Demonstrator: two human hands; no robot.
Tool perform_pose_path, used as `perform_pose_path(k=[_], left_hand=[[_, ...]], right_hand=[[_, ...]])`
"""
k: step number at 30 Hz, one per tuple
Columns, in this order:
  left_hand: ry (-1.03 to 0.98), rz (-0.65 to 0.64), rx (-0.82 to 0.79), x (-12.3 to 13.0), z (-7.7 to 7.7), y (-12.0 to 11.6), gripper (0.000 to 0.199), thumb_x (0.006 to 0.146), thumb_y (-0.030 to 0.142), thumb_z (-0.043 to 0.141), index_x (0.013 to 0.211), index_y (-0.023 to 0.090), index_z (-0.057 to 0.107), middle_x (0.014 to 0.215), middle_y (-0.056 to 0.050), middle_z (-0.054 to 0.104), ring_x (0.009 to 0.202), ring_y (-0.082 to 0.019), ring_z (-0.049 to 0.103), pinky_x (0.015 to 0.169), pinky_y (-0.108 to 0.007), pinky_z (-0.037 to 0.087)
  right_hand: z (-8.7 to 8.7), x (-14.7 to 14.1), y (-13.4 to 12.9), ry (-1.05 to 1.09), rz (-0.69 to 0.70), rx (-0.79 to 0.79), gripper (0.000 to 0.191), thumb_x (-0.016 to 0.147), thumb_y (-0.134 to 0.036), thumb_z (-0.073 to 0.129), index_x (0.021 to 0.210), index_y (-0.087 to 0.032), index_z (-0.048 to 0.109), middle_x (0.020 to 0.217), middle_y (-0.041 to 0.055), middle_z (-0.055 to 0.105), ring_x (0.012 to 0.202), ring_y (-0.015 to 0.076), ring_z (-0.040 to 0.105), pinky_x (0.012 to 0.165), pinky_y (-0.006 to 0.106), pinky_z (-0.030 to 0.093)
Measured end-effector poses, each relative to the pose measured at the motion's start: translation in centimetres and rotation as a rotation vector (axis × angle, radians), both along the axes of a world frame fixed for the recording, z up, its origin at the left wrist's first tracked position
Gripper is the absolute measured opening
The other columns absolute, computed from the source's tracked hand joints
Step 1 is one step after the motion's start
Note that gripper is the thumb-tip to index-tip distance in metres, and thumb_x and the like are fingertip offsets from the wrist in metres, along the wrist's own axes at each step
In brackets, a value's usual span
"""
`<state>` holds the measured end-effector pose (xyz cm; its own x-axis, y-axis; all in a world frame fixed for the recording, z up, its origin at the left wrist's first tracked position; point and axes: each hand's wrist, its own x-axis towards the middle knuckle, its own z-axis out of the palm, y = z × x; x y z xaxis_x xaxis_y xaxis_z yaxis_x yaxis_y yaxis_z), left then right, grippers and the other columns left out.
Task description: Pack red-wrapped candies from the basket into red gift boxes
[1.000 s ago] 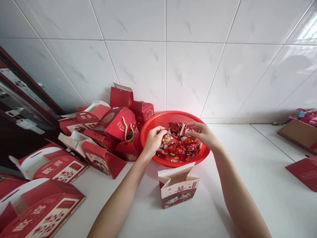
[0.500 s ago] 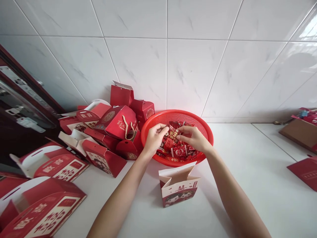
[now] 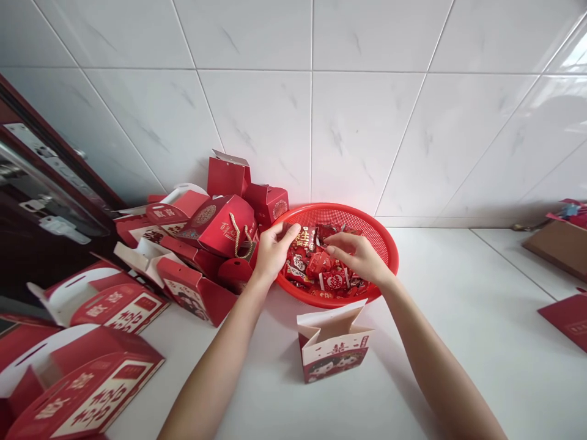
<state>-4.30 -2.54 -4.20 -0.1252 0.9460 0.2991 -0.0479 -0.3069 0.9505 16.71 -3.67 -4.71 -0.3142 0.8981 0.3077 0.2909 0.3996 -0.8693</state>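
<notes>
My left hand (image 3: pixel 274 249) pinches a dark red candy packet (image 3: pixel 305 238) with gold lettering at the left side of the red plastic basket (image 3: pixel 389 244). Over the basket's right half is my right hand (image 3: pixel 360 256), its thumb and fingers a little apart with nothing seen between them. Below both hands, several red wrapped candies (image 3: pixel 334 280) lie heaped in the basket. A small red and white paper gift box (image 3: pixel 338 351) stands upright in front of the basket, its top open. The bottom of that box is out of sight.
Red gift boxes (image 3: pixel 220 226) are piled left of the basket against the tiled wall. Larger red boxes (image 3: pixel 105 391) stand at the near left. A brown cardboard piece (image 3: pixel 557 247) and a flat red item (image 3: pixel 568 318) lie at the far right.
My left hand has moved left with the candy packet. My right hand has come off the packet and its fingers have spread slightly. The view has shifted a little.
</notes>
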Motion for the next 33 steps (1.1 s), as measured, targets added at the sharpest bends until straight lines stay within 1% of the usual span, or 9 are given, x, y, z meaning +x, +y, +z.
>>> perform_pose_path(k=[3, 6, 11, 15, 20, 23, 27, 31, 33], left_hand=[[0.028, 0.011, 0.004, -0.7, 0.6, -0.1, 0.036, 0.071, 0.052, 0.082, 0.069, 0.018, 0.070, 0.068, 0.001, 0.062, 0.069, -0.016, 0.051, 0.067, -0.027, 0.043], [0.076, -0.021, -0.014, -0.5, 0.6, -0.2, 0.037, 0.070, 0.053, 0.082, 0.067, 0.018, 0.068, 0.066, 0.001, 0.060, 0.067, -0.016, 0.050, 0.066, -0.028, 0.042], [0.187, -0.026, -0.015, -0.1, -0.3, -0.1, 0.044, 0.075, 0.053, 0.077, 0.056, 0.020, 0.054, 0.057, 0.004, 0.046, 0.059, -0.013, 0.040, 0.059, -0.028, 0.033], [0.209, -0.008, -0.019, -0.3, -0.8, 0.0, 0.048, 0.076, 0.051, 0.075, 0.054, 0.022, 0.045, 0.055, 0.005, 0.038, 0.057, -0.012, 0.034, 0.056, -0.028, 0.028], [0.214, -0.006, -0.012, -0.4, -0.7, 0.1, 0.045, 0.077, 0.049, 0.073, 0.055, 0.022, 0.045, 0.056, 0.005, 0.039, 0.058, -0.013, 0.034, 0.057, -0.028, 0.027], [0.223, -0.007, -0.022, -0.4, -0.6, 0.1, 0.043, 0.077, 0.049, 0.073, 0.055, 0.021, 0.048, 0.057, 0.005, 0.040, 0.058, -0.013, 0.036, 0.058, -0.028, 0.029], [0.238, -0.020, -0.027, -0.4, -0.7, 0.1, 0.041, 0.076, 0.049, 0.073, 0.056, 0.021, 0.051, 0.057, 0.004, 0.044, 0.059, -0.013, 0.039, 0.059, -0.029, 0.031], [0.276, -0.033, -0.037, -0.4, -0.7, 0.0, 0.041, 0.077, 0.049, 0.071, 0.057, 0.021, 0.051, 0.057, 0.004, 0.045, 0.059, -0.014, 0.040, 0.058, -0.028, 0.031], [0.292, -0.038, -0.043, -0.4, -0.7, 0.0, 0.041, 0.078, 0.049, 0.071, 0.057, 0.021, 0.051, 0.057, 0.004, 0.044, 0.059, -0.014, 0.040, 0.057, -0.028, 0.031]], right_hand=[[-0.5, -0.1, 0.2, -0.075, -0.014, 0.025, 0.019, 0.090, -0.034, 0.067, 0.103, -0.023, 0.076, 0.107, 0.0069, 0.078, 0.091, 0.0228, 0.074, 0.085, 0.039, 0.059], [-0.7, -0.2, 0.3, -0.078, -0.037, 0.034, 0.019, 0.090, -0.033, 0.067, 0.103, -0.024, 0.076, 0.107, 0.0065, 0.079, 0.093, 0.0235, 0.074, 0.087, 0.040, 0.059], [-0.5, 0.5, 0.7, -0.026, -0.141, 0.021, 0.016, 0.088, -0.032, 0.065, 0.097, -0.023, 0.075, 0.101, 0.0068, 0.079, 0.094, 0.0254, 0.075, 0.087, 0.042, 0.058], [-0.5, 1.7, 1.1, -0.015, -0.205, 0.002, 0.015, 0.086, -0.031, 0.065, 0.096, -0.023, 0.074, 0.099, 0.0072, 0.079, 0.094, 0.0267, 0.075, 0.086, 0.042, 0.058], [-0.6, 4.0, 1.7, -0.216, -0.345, 0.037, 0.017, 0.087, -0.024, 0.061, 0.097, -0.023, 0.074, 0.101, 0.0078, 0.079, 0.091, 0.0261, 0.073, 0.086, 0.043, 0.057], [-0.8, 4.9, 2.0, -0.369, -0.400, 0.002, 0.023, 0.086, -0.016, 0.058, 0.101, -0.023, 0.074, 0.103, 0.0090, 0.079, 0.093, 0.0273, 0.072, 0.085, 0.042, 0.055], [-1.1, 5.1, 2.1, -0.606, -0.380, -0.037, 0.026, 0.084, -0.012, 0.056, 0.101, -0.023, 0.071, 0.101, 0.0102, 0.077, 0.094, 0.0306, 0.071, 0.078, 0.039, 0.051], [-0.8, 4.5, 1.8, -0.794, -0.376, -0.058, 0.028, 0.087, -0.015, 0.055, 0.113, -0.022, 0.063, 0.100, 0.0124, 0.076, 0.094, 0.0322, 0.069, 0.068, 0.036, 0.046], [-0.4, 4.1, 1.5, -0.878, -0.369, -0.088, 0.029, 0.090, -0.017, 0.053, 0.119, -0.020, 0.060, 0.100, 0.0136, 0.076, 0.095, 0.0321, 0.069, 0.066, 0.034, 0.044]])
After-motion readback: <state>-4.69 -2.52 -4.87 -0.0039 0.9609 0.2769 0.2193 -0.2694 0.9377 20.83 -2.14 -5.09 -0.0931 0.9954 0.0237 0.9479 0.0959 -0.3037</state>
